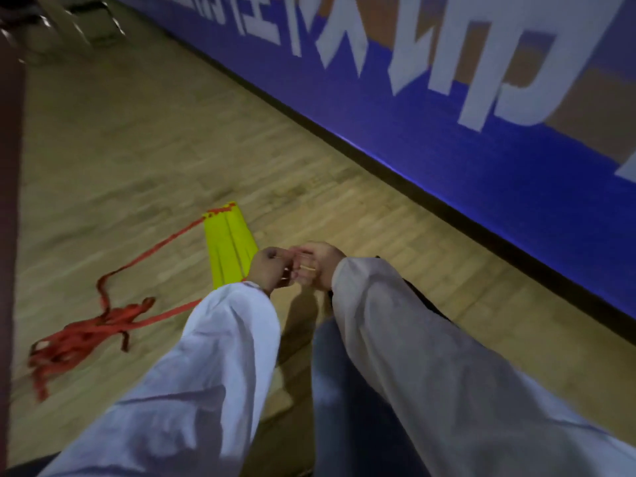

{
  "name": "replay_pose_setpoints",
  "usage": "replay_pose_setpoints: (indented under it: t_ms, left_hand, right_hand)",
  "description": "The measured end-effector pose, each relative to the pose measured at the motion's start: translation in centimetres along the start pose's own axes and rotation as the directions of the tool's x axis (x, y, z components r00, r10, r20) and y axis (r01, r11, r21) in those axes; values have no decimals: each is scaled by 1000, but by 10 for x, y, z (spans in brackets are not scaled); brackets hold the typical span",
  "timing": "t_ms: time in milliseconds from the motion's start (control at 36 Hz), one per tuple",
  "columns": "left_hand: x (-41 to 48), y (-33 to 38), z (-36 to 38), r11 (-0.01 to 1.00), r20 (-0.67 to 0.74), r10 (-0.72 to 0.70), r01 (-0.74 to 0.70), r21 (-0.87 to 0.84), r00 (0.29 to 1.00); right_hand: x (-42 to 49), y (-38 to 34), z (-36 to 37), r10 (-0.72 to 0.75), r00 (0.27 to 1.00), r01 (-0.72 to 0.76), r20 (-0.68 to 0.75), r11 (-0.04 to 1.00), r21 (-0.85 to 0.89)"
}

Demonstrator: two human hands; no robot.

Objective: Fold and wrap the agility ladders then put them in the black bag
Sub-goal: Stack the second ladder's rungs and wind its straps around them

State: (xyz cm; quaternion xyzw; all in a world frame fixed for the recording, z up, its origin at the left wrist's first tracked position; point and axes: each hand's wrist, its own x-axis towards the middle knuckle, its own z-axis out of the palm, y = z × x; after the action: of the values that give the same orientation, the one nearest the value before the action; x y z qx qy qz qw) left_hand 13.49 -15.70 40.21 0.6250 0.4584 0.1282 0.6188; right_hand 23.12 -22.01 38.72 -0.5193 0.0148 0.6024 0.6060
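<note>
Agility ladder rungs (229,249) lie stacked on the floor (137,149), red straps (86,335) tangled beside. Left hand (272,271) and right hand (318,266) together pinch what may be a rubber band (308,268); wrapping comes next, gathering those straps first.

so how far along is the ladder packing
Folding looks done: the yellow rungs lie stacked on the floor. In hand: left hand and right hand pinch what looks like a thin band. To do: the red straps lie loose and tangled, and no bag is in view.
</note>
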Motion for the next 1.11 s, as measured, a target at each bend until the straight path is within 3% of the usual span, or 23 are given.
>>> replay_pose_setpoints:
  t_ms: [222, 361, 444, 694, 944, 1111]
  left_hand:
    - [-17, -9, -116, 986, -18, -65, 61, -158, 998]
    - [8, -42, -141, 955, -26, -142, 130, -268, 990]
    - [41, -68, -144, 938, -41, -182, 161, -307, 982]
    - [193, -146, -161, 975, -45, -193, 187, -118, 980]
    - [345, -229, -174, 967, -103, -237, 224, -122, 966]
    - [423, -294, -169, 974, -150, -223, 227, 6, 963]
  right_hand:
    - [7, 24, 105, 59, 998, -52, 26, 978, -200]
    - [50, 46, 123, 152, 980, -123, 125, 970, -207]
    - [88, 56, 123, 183, 978, -166, 104, 974, -151]
    - [241, 73, 105, 253, 967, -250, -8, 951, -182]
    - [418, 89, 78, 242, 961, -273, -133, 902, -333]
    - [532, 114, 44, 82, 953, -237, -291, 801, -550]
